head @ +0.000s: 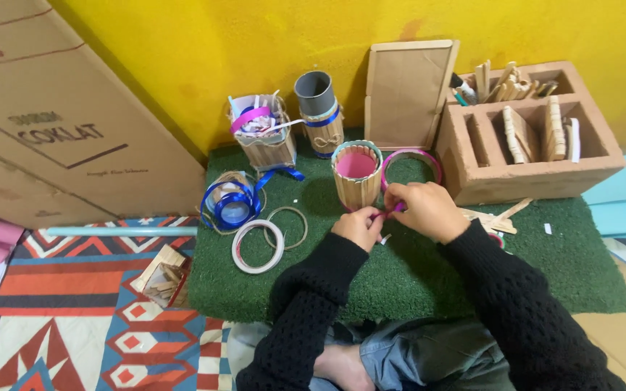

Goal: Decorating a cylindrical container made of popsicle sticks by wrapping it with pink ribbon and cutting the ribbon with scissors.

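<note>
While both pinch it, pink ribbon spans left hand and right hand.

Open green mat in front of both hands; unobstructed approach there. Blocked behind by stick-clad cup and pink ring, right by compartment box, left by tape rolls.

1. Wall: yellow;
2. Turf mat: green;
3. Rug: red, blue, white and black geometric stripes and diamonds;
4. Ribbon spool: shiny blue;
5. Stick cup: pale wood, pink inside, teal rim;
6. Sleeves: black open knit;
7. Tape ring: white;
8. Pipe: grey.
</note>
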